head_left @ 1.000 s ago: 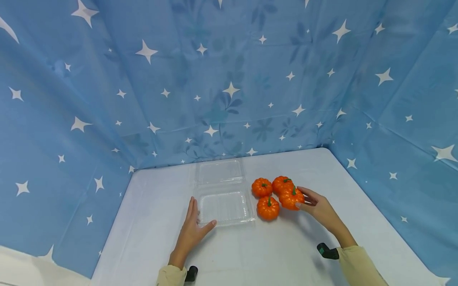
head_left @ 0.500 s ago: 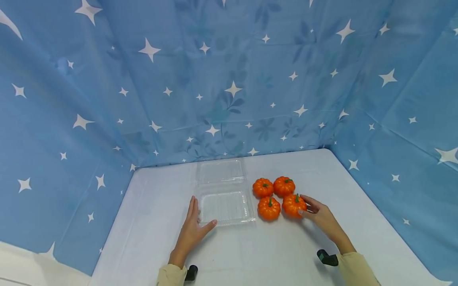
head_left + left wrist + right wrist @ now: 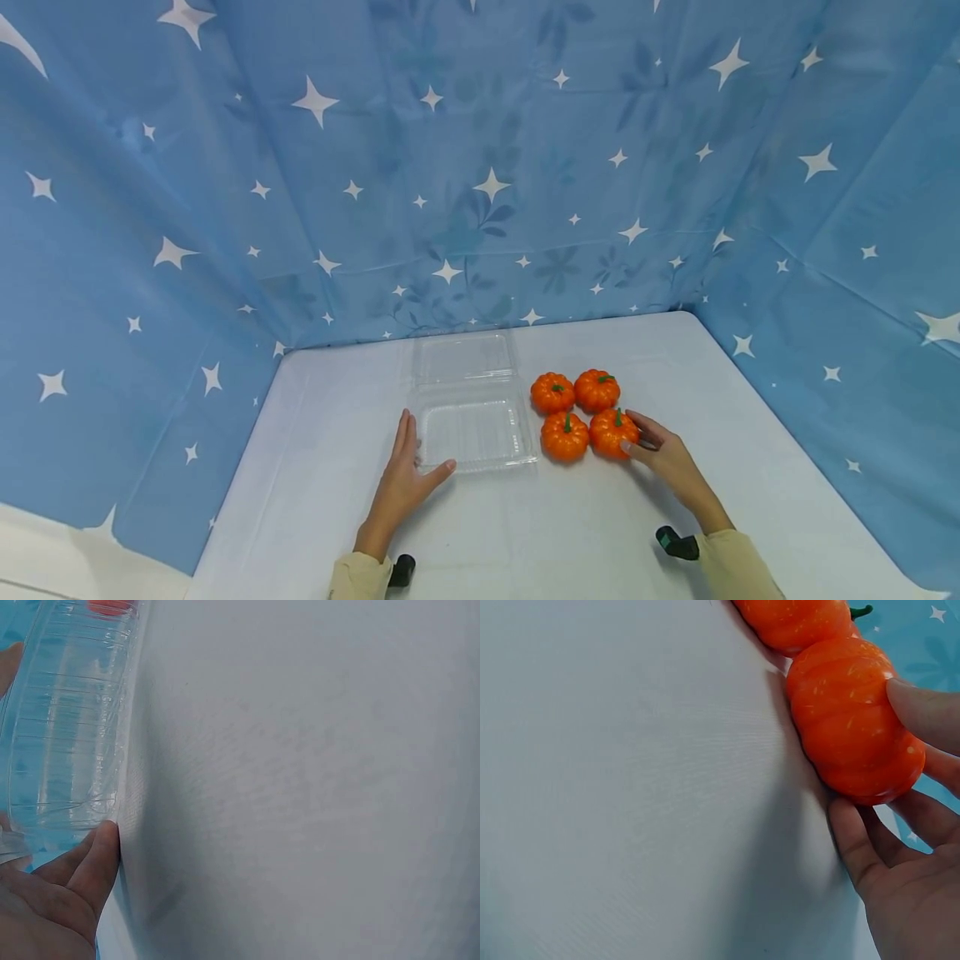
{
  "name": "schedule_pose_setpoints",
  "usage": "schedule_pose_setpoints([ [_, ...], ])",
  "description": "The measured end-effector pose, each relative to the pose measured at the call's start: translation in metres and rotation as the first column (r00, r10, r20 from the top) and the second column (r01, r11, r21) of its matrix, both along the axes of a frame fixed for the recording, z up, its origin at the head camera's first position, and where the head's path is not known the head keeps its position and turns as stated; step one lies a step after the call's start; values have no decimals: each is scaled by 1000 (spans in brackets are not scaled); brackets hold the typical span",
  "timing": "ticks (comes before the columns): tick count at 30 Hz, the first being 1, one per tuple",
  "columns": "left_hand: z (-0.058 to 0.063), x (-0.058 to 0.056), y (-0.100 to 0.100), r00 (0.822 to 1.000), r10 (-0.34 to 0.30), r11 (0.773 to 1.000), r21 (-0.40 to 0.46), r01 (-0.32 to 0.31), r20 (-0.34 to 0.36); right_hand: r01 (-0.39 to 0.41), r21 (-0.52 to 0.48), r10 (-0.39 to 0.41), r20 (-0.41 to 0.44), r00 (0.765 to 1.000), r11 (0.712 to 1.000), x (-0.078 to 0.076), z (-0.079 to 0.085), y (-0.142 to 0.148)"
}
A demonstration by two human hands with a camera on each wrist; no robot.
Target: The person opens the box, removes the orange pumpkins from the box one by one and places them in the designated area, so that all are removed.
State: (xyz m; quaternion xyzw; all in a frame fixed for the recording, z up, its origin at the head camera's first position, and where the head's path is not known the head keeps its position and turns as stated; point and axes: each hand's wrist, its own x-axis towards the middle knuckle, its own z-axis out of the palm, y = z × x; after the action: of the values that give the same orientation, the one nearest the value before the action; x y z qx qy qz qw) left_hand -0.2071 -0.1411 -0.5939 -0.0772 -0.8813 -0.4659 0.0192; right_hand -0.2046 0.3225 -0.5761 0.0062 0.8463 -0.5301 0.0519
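Four-lobed rows aside, several small orange toy pumpkins with green stems sit on the white table in a tight cluster. My right hand grips the front right pumpkin, thumb on its near side and fingers around its right; the right wrist view shows this pumpkin against the tabletop. Left of it is the front left pumpkin, with the back left pumpkin and back right pumpkin behind. My left hand, fingers straight and thumb spread, rests at the left front corner of a clear plastic clamshell box.
The box's lid lies folded back toward the curtain. Blue curtains with white stars stand behind and beside the white table. Dark wrist devices show at both sleeves.
My right hand has lowered the front right pumpkin toward me onto the table, then shifted it slightly left beside the front left one. The left hand has stayed in place.
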Motion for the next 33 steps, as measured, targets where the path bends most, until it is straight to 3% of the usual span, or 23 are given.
schedule_pose_setpoints([
  [22, -2, -2, 0, 1000, -1, 1000, 0, 1, 2, 29, 5, -29, -3, 1000, 1000, -1, 6, -6],
  [28, -1, -2, 1, 1000, -5, 1000, 4, 5, -5, 124, -7, -123, 52, 991, 992, -3, 17, -9],
  [33, -1, -1, 0, 1000, -3, 1000, 9, 3, -6, 165, -8, -165, -11, 986, 986, -6, 29, -15],
])
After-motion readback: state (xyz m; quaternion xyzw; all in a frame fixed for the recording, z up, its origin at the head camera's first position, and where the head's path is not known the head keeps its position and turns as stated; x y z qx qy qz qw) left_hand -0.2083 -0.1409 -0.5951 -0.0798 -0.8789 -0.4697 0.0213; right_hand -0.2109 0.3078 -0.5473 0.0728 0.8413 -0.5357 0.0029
